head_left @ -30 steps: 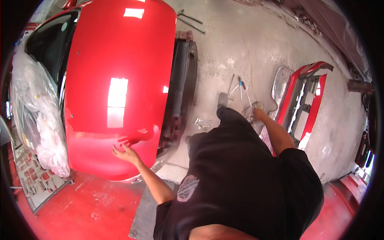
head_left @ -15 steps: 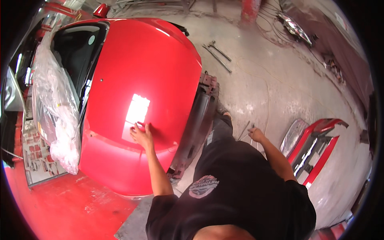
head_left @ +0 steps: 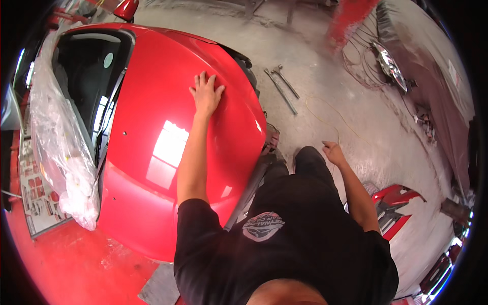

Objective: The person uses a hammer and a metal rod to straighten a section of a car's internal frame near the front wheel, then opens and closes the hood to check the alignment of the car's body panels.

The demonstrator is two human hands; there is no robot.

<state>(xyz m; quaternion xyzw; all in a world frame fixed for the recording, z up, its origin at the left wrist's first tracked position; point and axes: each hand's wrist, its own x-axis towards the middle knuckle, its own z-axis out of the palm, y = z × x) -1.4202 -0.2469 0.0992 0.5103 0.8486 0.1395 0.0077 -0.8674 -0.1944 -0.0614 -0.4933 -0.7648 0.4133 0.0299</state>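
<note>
My left hand (head_left: 206, 94) lies palm down, fingers spread, on the upper part of a red car hood (head_left: 168, 81), near its front edge. Nothing is in it. My right hand (head_left: 333, 152) hangs over the concrete floor on the far side of my leg, away from the car. One finger points out and the others are loosely bent; I see nothing held there. The hood looks glossy, with a bright window reflection beside my left forearm.
Clear plastic sheeting (head_left: 63, 142) covers part of the windshield (head_left: 84, 66). Two metal bars (head_left: 282, 91) lie on the floor beyond the car's front. A headlight (head_left: 390, 65) sits at the far right, near a red post (head_left: 351, 23). A red bumper part (head_left: 394, 198) lies at right.
My left hand has slid up the hood, away from me, and its fingers have spread. My body has moved forward along the car's front. The right hand has moved slightly up and right in view.
</note>
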